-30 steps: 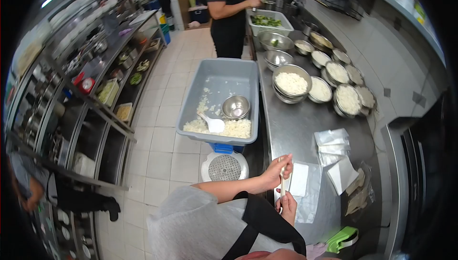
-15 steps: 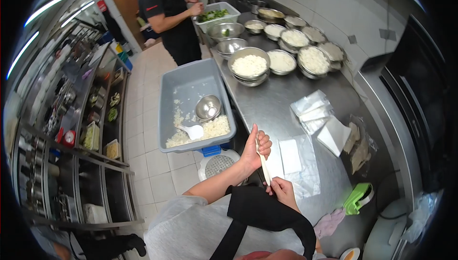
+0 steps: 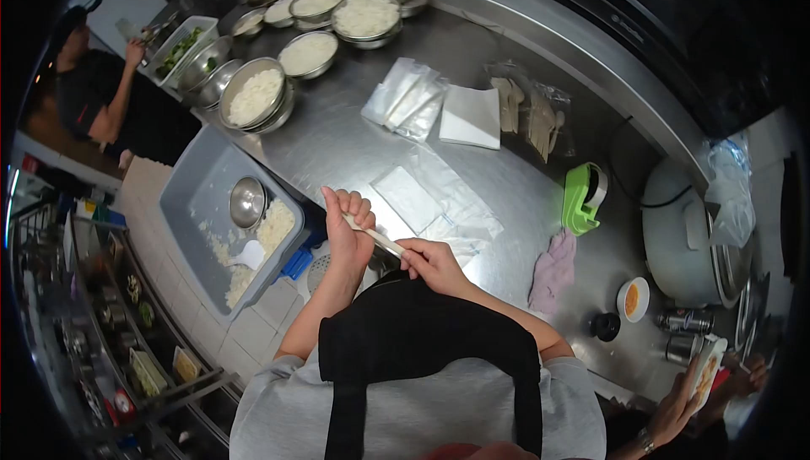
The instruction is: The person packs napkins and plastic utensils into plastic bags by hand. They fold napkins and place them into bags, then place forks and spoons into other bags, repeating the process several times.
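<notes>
My left hand [image 3: 348,228] is wrapped round one end of a pale, narrow rolled item [image 3: 381,241], thumb pointing up. The fingers of my right hand [image 3: 430,262] pinch the item's other end. Both hands are in front of my black apron, at the near edge of the steel table [image 3: 337,135]. Just beyond them, a white napkin [image 3: 407,198] lies on clear plastic sheets [image 3: 464,215]. Farther back are a stack of plastic bags [image 3: 407,99], a stack of white napkins [image 3: 470,116] and bagged wooden cutlery [image 3: 540,122].
To the left, a grey tub [image 3: 192,198] holds rice, a scoop and a metal bowl. Rice bowls [image 3: 367,17] fill the back. A green tape dispenser [image 3: 580,198], pink cloth [image 3: 553,273] and large pot [image 3: 679,232] stand right. A co-worker [image 3: 110,97] and another person's hand [image 3: 671,409] are in view.
The view has swung to the right. The pale item, upright before, is now slanted between my hands. Another person's hands holding a tray of food have come into view at the lower right.
</notes>
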Tool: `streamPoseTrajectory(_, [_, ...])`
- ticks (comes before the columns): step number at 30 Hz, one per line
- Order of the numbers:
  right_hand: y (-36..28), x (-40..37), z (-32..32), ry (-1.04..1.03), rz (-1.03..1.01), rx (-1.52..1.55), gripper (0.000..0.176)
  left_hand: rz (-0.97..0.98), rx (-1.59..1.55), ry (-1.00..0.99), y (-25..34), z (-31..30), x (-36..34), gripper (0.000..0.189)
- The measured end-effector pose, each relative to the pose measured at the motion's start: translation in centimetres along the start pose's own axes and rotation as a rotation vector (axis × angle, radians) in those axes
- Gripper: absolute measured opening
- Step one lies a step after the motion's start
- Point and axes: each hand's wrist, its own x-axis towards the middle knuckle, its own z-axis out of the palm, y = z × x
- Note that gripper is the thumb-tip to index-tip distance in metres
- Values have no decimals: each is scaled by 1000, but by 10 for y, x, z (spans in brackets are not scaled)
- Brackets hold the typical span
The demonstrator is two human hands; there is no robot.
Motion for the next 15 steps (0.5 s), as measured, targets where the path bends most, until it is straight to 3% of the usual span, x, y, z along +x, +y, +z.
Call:
streamPoseTrajectory(5, [13, -16, -23, 12, 71, 178, 25, -128, 189, 2, -27, 1, -1, 44])
streamPoseTrajectory(6, [16, -22, -25, 71, 77, 155, 26, -179, 224, -99, -33, -7, 3, 43])
streamPoseTrajectory(8, [22, -37, -34, 224, 81, 113, 26, -201, 497, -136, -49, -10, 10, 36])
streamPoseTrajectory(9, [24, -43, -43, 311, 70, 92, 26, -275, 472, -140, -58, -9, 12, 31])
streamPoseTrajectory(10, [22, -52, -51, 429, 78, 44, 23, -315, 526, -208, -67, -8, 14, 24])
streamPoseTrajectory(11, [32, -62, -64, 509, 2, 91, 21, -72, 1003, -449, -92, -32, 23, 23])
streamPoseTrajectory(12, [29, -72, -73, 603, -17, 139, 20, -278, 1216, -507, -124, -72, 46, 34])
streamPoseTrajectory(13, [23, -82, -80, 690, 15, 150, 20, -251, 1014, -627, -130, -58, 36, 44])
streamPoseTrajectory(15, [38, -97, -96, 834, -99, 172, 21, -51, 1443, -846, -118, -12, 9, 51])
